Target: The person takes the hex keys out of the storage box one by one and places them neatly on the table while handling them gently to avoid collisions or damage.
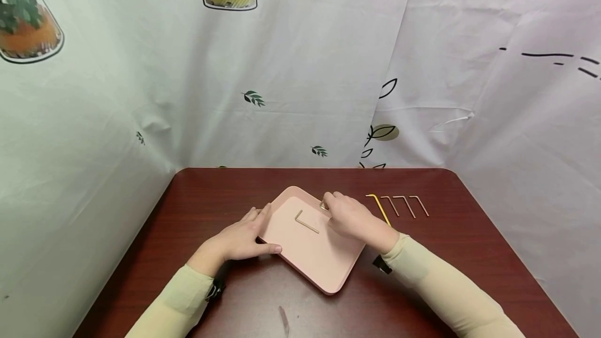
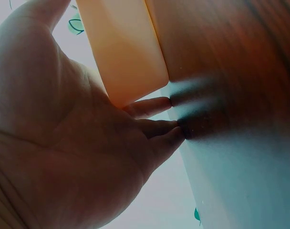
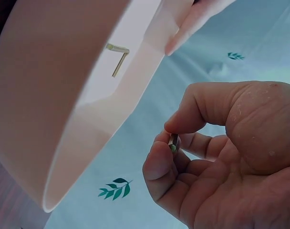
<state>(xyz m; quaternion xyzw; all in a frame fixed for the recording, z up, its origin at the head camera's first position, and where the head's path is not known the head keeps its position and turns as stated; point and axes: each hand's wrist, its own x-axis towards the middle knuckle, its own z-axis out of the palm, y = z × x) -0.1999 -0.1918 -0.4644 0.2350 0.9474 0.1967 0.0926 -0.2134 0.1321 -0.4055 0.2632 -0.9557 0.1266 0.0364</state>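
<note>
A pink tray (image 1: 324, 262) lies turned at an angle on the table. One L-shaped hex key (image 1: 307, 223) rests inside it. My left hand (image 1: 239, 236) spans the tray's left corner with fingers extended, its thumb over the near rim; the left wrist view has the fingertips (image 2: 176, 128) down at the tabletop. Over the tray's far right side, my right hand (image 1: 349, 216) pinches another hex key (image 3: 173, 142) between thumb and curled fingers. Only a short end of that key shows in the right wrist view; the hand hides most of it.
Right of the tray, a yellow hex key (image 1: 381, 209) and three bare metal hex keys (image 1: 406, 206) lie in a row on the dark red-brown table (image 1: 460, 254). White printed curtains (image 1: 300, 77) stand behind the table and along both sides.
</note>
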